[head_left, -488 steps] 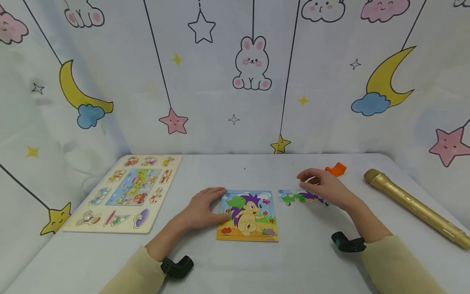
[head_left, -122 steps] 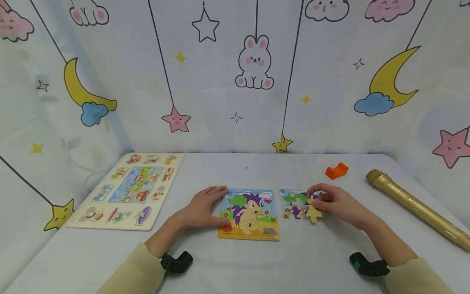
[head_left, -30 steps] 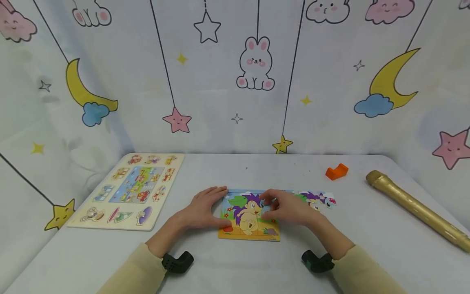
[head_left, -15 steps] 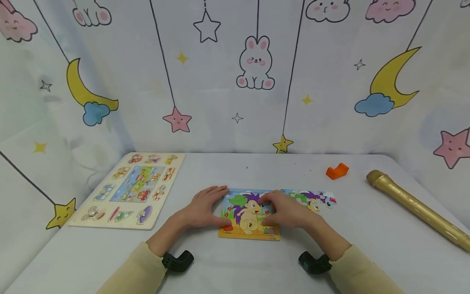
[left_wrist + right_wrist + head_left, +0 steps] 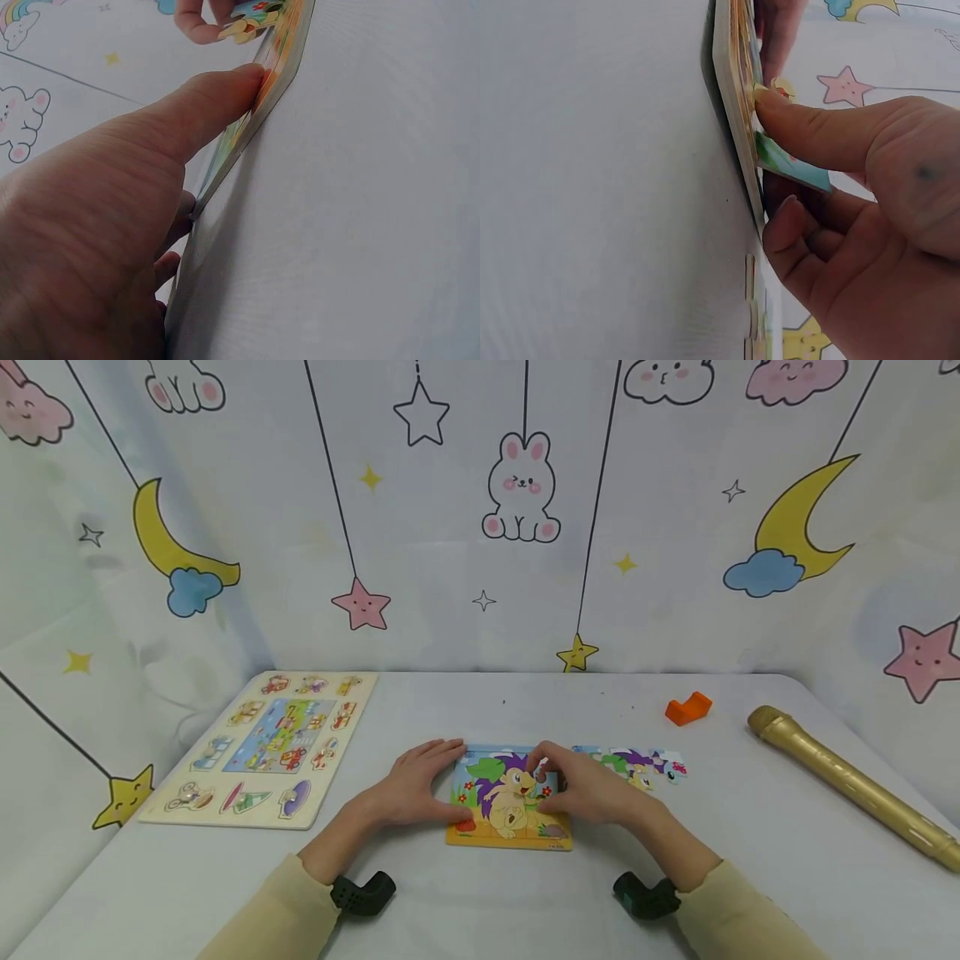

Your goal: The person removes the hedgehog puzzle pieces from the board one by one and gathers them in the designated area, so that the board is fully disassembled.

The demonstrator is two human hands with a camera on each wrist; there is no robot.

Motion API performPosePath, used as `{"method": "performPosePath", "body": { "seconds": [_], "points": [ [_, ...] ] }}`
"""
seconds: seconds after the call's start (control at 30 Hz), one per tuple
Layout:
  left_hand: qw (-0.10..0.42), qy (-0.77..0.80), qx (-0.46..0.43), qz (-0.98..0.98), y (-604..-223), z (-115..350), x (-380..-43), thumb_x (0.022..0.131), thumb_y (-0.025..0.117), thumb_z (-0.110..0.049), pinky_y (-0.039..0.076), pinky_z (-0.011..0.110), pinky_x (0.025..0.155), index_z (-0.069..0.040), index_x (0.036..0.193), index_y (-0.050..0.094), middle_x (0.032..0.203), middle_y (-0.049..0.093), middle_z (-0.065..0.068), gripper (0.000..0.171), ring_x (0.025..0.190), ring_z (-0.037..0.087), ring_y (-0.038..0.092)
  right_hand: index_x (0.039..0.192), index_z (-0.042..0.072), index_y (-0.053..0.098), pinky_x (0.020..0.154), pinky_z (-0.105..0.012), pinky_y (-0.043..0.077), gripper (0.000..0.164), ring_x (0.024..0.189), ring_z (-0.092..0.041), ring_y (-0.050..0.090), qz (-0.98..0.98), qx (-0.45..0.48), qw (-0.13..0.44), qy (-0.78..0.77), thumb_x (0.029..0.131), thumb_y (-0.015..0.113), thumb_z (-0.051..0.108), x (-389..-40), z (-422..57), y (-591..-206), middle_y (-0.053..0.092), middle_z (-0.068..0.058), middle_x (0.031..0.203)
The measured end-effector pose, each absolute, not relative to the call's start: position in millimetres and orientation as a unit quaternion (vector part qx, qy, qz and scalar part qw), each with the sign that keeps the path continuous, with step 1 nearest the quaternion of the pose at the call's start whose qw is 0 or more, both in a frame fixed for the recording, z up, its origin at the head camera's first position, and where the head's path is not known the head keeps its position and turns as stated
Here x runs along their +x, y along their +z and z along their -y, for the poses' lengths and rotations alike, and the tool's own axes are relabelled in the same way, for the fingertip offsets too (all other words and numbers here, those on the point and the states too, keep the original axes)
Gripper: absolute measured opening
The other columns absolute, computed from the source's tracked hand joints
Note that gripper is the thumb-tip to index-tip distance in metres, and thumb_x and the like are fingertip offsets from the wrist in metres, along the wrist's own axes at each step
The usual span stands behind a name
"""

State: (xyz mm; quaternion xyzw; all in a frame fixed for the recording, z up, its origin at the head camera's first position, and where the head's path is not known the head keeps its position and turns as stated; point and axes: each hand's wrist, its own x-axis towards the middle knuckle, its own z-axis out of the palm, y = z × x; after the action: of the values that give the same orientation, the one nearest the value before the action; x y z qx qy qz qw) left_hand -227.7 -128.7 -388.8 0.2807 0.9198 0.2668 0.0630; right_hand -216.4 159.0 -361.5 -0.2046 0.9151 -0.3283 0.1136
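Observation:
A square hedgehog jigsaw puzzle (image 5: 510,841) lies flat in the middle of the table. My left hand (image 5: 408,785) rests along its left side, the straight thumb on the lower left and the fingertips by the upper left corner. With thumb and fingers my right hand (image 5: 592,783) pinches a jigsaw piece (image 5: 799,166) over the puzzle's right part. In the right wrist view this piece, blue and green, is tilted up out of the board. To the right, a cluster of loose jigsaw pieces (image 5: 637,764) lies joined on the table, partly hidden behind my right hand.
A large peg puzzle board (image 5: 322,793) with picture pieces lies at the left. An orange bent block (image 5: 687,708) sits at the back right. Beside it lies a gold microphone (image 5: 847,781), slanting along the right side. A printed curtain (image 5: 450,527) stands behind the table.
My right hand moved left from the loose pieces to the puzzle, where it now tilts a piece up. The cluster at the right has grown over the longer span. My left hand stays put.

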Motion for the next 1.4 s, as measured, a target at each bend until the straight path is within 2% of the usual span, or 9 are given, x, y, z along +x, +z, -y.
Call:
{"method": "performPosePath", "body": {
  "seconds": [0.17,0.4,0.57,0.9,1.17,1.4],
  "points": [
    [0.062,0.266,0.280,-0.920,-388,128,-228,0.082,0.077,-0.053,0.013,0.060,0.119,-0.007,0.155,0.039,0.161,0.034,0.008,0.094,0.150,0.035,0.020,0.113,0.019,0.058,0.080,-0.037,0.053,0.030,0.096,-0.022,0.057,-0.910,-0.220,0.110,-0.334,0.091,0.075,0.009,-217,-161,-360,0.064,0.001,0.105],
    [0.057,0.263,0.282,-0.921,-389,130,-229,0.082,0.077,-0.053,0.014,0.059,0.118,-0.007,0.155,0.040,0.161,0.034,0.008,0.095,0.149,0.035,0.020,0.111,0.022,0.058,0.077,-0.037,0.054,0.027,0.093,-0.021,0.058,-0.905,-0.223,0.115,-0.343,0.093,0.074,0.010,-218,-163,-359,0.064,0.003,0.100],
    [0.057,0.264,0.282,-0.921,-390,130,-230,0.081,0.077,-0.054,0.014,0.060,0.118,-0.007,0.155,0.040,0.161,0.034,0.008,0.095,0.149,0.036,0.020,0.112,0.021,0.059,0.066,-0.035,0.048,0.026,0.080,-0.019,0.055,-0.903,-0.231,0.118,-0.344,0.094,0.073,0.010,-219,-163,-358,0.062,0.002,0.088],
    [0.056,0.260,0.283,-0.921,-390,131,-230,0.082,0.077,-0.052,0.014,0.059,0.118,-0.007,0.155,0.040,0.162,0.034,0.007,0.093,0.149,0.035,0.021,0.113,0.022,0.057,0.059,-0.031,0.043,0.023,0.070,-0.018,0.053,-0.900,-0.251,0.115,-0.337,0.096,0.070,0.011,-219,-165,-355,0.057,0.001,0.075],
    [0.057,0.262,0.281,-0.922,-391,131,-229,0.082,0.076,-0.053,0.014,0.060,0.118,-0.007,0.155,0.040,0.161,0.034,0.008,0.094,0.149,0.036,0.021,0.115,0.022,0.058,0.060,-0.033,0.046,0.024,0.074,-0.019,0.055,-0.889,-0.255,0.125,-0.359,0.096,0.071,0.015,-222,-170,-356,0.063,0.002,0.085],
    [0.060,0.265,0.280,-0.921,-391,129,-229,0.082,0.076,-0.053,0.014,0.059,0.118,-0.008,0.155,0.040,0.162,0.034,0.007,0.094,0.149,0.035,0.020,0.117,0.017,0.057,0.059,-0.032,0.046,0.024,0.069,-0.025,0.057,-0.877,-0.250,0.126,-0.390,0.097,0.069,0.014,-223,-186,-345,0.070,-0.003,0.087]
  ]
}}
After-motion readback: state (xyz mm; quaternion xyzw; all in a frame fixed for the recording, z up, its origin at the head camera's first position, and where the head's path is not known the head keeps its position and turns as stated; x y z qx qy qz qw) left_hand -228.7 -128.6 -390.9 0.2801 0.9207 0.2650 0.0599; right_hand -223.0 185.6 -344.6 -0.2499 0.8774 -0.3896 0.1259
